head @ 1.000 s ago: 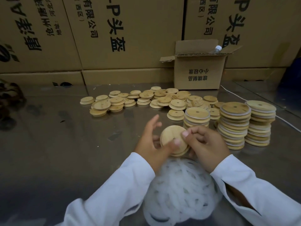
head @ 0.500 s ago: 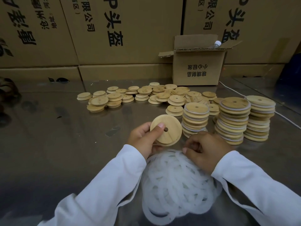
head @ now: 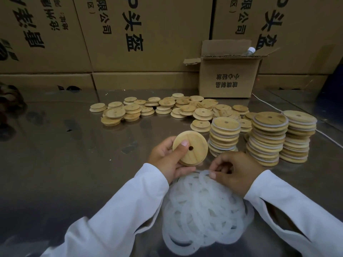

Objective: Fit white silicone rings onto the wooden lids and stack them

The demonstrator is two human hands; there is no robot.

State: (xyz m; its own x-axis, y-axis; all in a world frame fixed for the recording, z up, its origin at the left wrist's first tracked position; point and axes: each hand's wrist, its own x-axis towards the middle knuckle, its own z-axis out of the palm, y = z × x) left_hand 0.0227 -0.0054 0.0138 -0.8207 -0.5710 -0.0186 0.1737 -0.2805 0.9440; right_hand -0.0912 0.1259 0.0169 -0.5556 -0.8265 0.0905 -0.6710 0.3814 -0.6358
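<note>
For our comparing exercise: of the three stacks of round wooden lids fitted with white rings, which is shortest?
The leftmost stack, nearest the round wooden lid held in the left hand; the middle stack and right stack both rise higher.

A packing workshop or warehouse: stacked printed cartons (head: 144, 34) wall the frame's top behind a steel desk (head: 55, 164) bearing bulk lids (head: 167, 106).

long white sleeves (head: 118, 216) on both arms, bare hands
</note>
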